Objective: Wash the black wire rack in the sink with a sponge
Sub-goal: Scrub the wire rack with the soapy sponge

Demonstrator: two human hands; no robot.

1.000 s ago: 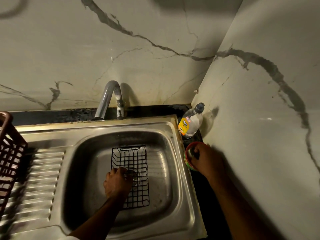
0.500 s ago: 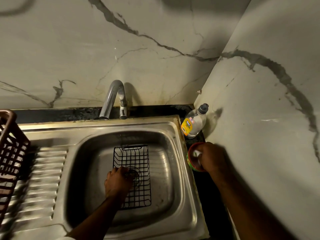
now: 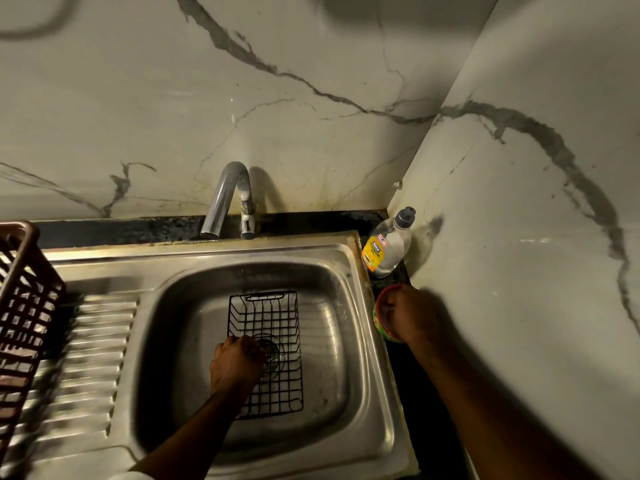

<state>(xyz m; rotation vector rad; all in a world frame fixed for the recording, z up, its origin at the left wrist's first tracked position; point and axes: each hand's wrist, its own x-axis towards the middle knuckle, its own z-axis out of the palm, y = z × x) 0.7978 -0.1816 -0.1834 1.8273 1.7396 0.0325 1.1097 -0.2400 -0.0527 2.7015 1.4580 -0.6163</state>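
Head view: left hand (image 3: 237,363) grips the black wire rack (image 3: 266,351) in the steel sink (image 3: 360,341); right hand (image 3: 412,315) dips into a round red-rimmed tub (image 3: 381,323), fingers hidden. Likely fetching the sponge; scrubbing comes next.

Left hand (image 3: 237,363) curled low, right hand (image 3: 414,317) reaching forward (fingers hidden).

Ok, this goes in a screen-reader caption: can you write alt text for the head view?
A person's left hand holds a black wire rack lying in a steel sink, while the right hand reaches into a small red-rimmed tub on the counter. A dish soap bottle stands in the corner behind it.
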